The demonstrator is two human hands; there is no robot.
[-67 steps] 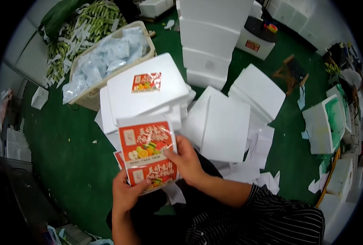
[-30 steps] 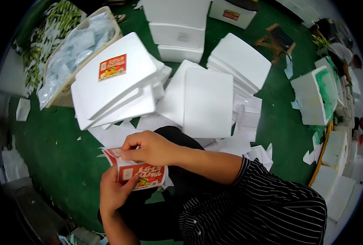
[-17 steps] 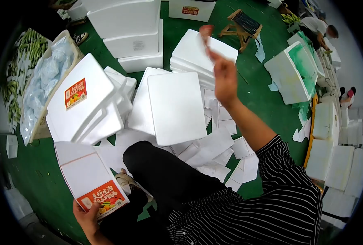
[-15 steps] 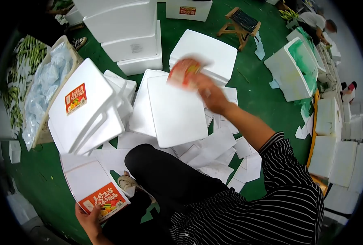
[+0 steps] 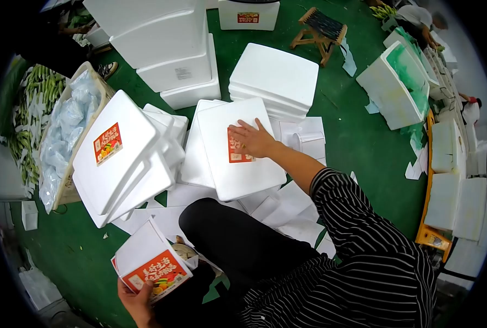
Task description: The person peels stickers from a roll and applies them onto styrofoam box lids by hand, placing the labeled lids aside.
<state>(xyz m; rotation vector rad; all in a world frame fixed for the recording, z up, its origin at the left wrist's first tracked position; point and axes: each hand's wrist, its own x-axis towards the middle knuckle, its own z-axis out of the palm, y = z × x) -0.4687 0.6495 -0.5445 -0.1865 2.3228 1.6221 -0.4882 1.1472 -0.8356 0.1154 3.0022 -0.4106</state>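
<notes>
My left hand (image 5: 138, 302) grips a stack of red-and-white printed stickers (image 5: 164, 268), thumb on top, at the lower left. My right hand (image 5: 256, 141) lies flat with fingers spread on a red sticker (image 5: 239, 155), which is on a white foam lid (image 5: 246, 180). The fingers cover part of that sticker. Under this lid are more foam lids, lying slightly askew. To the left, a leaning pile of foam lids (image 5: 98, 186) carries a similar red sticker (image 5: 108, 144) on its top one.
Stacked foam boxes (image 5: 161, 49) and a lid pile (image 5: 273, 76) stand ahead. White backing sheets (image 5: 295, 205) litter the green floor. A folding stool (image 5: 320, 33) is farther back. At left is a crate of clear bags (image 5: 71, 126); another person (image 5: 416, 22) bends at far right.
My right hand has brought a sticker down onto the middle lid and now lies flat on it. My left hand still holds the sticker stack, slightly farther right in view.
</notes>
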